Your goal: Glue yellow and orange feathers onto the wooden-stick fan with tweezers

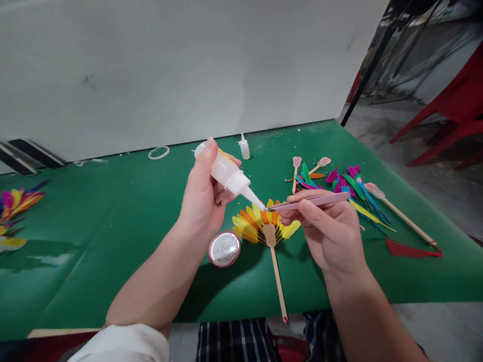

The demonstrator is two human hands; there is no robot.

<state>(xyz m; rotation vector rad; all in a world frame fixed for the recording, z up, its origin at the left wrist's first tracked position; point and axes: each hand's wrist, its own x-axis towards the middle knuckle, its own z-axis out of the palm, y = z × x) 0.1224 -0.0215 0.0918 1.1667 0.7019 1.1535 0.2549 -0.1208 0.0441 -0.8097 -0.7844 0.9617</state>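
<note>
My left hand (206, 188) is wrapped round a white glue bottle (230, 173), tilted with its nozzle pointing down to the right. In my right hand (332, 229) is a pair of pink tweezers (317, 200), its tip at the nozzle's end; anything pinched in that tip is too small to make out. Beneath them lies a small fan (269, 234) with a wooden handle and yellow and orange feathers spread round its head. A round silvery lid (224, 249) with a red rim sits left of the fan.
Colourful loose feathers (350, 183) lie to the right, near a wooden stick with a red tassel (411, 249). A second small bottle (244, 147) stands by the grey panel (169, 65). More feathers (18, 203) are at the left edge of the green table (124, 221).
</note>
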